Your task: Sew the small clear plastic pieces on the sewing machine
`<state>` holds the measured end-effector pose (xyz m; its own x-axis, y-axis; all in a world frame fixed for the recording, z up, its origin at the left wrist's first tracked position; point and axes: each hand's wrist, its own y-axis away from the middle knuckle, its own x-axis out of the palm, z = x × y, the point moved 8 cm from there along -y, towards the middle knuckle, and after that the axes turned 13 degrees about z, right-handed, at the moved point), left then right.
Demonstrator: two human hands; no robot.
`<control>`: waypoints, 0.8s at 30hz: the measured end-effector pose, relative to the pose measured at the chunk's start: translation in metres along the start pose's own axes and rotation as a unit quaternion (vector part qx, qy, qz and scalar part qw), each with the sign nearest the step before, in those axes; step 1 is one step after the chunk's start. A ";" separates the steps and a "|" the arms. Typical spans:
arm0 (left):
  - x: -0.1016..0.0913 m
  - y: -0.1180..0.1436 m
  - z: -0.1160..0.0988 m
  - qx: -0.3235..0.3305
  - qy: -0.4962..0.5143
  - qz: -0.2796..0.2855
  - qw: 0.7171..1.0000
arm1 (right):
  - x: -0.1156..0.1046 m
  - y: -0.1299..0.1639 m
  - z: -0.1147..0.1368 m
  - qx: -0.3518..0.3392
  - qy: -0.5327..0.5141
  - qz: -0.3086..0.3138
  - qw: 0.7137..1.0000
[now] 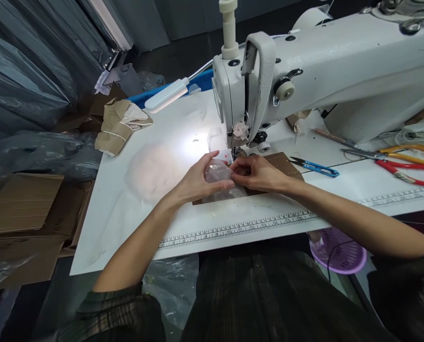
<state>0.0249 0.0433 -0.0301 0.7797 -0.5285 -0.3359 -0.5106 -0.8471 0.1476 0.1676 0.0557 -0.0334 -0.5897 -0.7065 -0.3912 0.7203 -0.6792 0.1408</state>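
Observation:
A clear plastic piece [216, 172] lies over brown sheet material [281, 165] in front of the sewing machine's needle and presser foot [237, 153]. My left hand [197, 181] holds the plastic from the left, its thumb across the front and its index finger stretched along the far side. From the right, my right hand [258, 175] pinches at the plastic's edge, close to the presser foot. The exact spot between those fingertips is hidden. Brown material shows beneath both hands.
Blue thread snips [315, 167] and red-handled scissors [404, 172] lie right. A lit lamp [167, 95] hangs left of the machine head [229, 95]. A tied brown bundle [117, 126] sits at the table's left edge. Below are cardboard [23, 199] and a purple basket [340, 254].

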 end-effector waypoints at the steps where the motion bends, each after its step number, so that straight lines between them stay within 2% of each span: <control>1: 0.001 -0.005 0.000 -0.005 -0.026 -0.007 1.000 | -0.001 -0.001 0.000 0.000 0.011 -0.001 1.000; 4: 0.003 -0.017 0.005 -0.007 -0.056 -0.024 0.998 | -0.004 -0.002 -0.003 0.007 0.024 -0.023 0.999; 7: 0.003 -0.020 0.010 0.004 -0.037 -0.034 0.999 | -0.009 -0.001 -0.007 0.005 0.010 -0.045 0.999; 12: -0.001 -0.016 0.012 -0.004 -0.014 -0.063 0.998 | -0.007 0.000 -0.008 -0.016 -0.004 -0.013 1.000; 15: 0.001 -0.016 0.009 -0.008 0.005 -0.061 0.998 | -0.007 0.000 -0.007 -0.026 -0.011 -0.004 1.000; 24: 0.005 -0.015 0.005 -0.018 -0.001 -0.058 0.998 | -0.010 -0.001 -0.012 -0.028 -0.014 -0.026 0.999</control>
<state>0.0344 0.0532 -0.0391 0.8320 -0.4269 -0.3543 -0.4038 -0.9039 0.1409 0.1770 0.0654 -0.0407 -0.6363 -0.6769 -0.3701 0.7078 -0.7030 0.0689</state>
